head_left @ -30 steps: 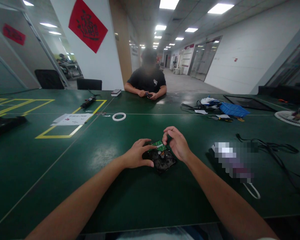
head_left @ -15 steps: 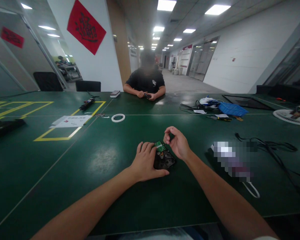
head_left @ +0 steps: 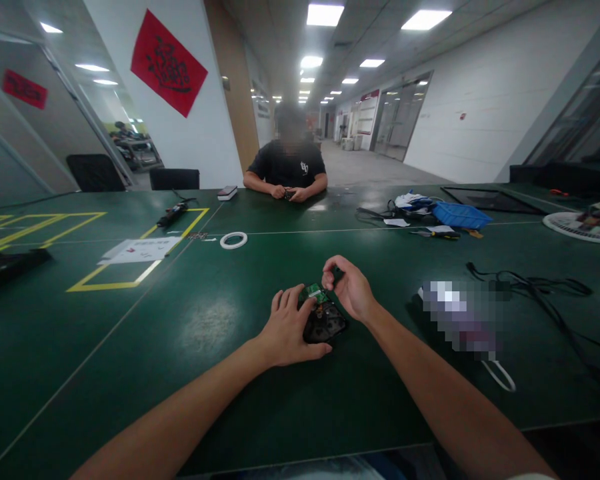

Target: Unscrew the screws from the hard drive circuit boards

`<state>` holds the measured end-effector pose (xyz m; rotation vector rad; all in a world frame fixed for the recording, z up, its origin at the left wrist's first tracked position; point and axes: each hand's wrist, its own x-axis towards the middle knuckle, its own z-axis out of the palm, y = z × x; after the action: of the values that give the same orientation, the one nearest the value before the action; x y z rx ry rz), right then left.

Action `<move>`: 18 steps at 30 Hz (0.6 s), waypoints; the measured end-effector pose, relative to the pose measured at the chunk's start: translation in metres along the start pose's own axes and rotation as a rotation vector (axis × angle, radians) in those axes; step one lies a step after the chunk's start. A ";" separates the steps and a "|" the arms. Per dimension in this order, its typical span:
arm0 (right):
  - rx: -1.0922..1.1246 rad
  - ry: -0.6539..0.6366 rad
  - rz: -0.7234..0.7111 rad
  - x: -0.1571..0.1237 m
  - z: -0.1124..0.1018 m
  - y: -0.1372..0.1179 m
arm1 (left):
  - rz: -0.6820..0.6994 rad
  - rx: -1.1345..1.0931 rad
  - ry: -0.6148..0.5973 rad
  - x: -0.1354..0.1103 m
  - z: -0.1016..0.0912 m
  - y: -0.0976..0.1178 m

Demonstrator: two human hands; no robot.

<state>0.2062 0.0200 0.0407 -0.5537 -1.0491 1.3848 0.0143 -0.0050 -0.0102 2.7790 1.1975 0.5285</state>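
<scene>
An opened black device point(head_left: 325, 325), flat with a green circuit board point(head_left: 313, 291) at its far end, lies on the green table in front of me. My left hand point(head_left: 290, 327) grips it from the left, with fingers over its left side and the thumb along the near edge. Just off its far right corner is my right hand point(head_left: 349, 288), raised a little, its fingers curled in toward the thumb. Whatever those fingertips hold, if anything, is too small or hidden to make out.
Across the table point(head_left: 180, 373) sits a person point(head_left: 286, 170) holding a small dark object. A white tape ring point(head_left: 233, 241) and papers point(head_left: 140, 250) lie left. To the right are a blue basket point(head_left: 461, 215), a screwdriver point(head_left: 437, 233), black cables point(head_left: 535, 287) and a blurred-out object point(head_left: 460, 320).
The whole view has shifted slightly. My left index finger has bent a little further over the device. My right hand stays beside it in nearly the same curled pose.
</scene>
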 end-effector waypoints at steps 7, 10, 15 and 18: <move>-0.115 -0.018 0.008 -0.002 0.003 0.000 | 0.083 -0.045 -0.029 0.003 0.002 -0.016; -0.068 -0.012 0.037 -0.001 0.006 0.002 | 0.129 -0.043 -0.041 0.005 0.002 -0.022; -0.074 -0.007 -0.004 0.001 0.004 0.004 | 0.144 -0.033 -0.035 0.006 0.002 -0.027; -0.070 0.004 -0.041 0.001 0.002 0.005 | 0.151 -0.036 -0.023 0.006 0.003 -0.027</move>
<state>0.2021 0.0215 0.0379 -0.5827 -1.1032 1.3149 0.0006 0.0184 -0.0169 2.8518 0.9690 0.5224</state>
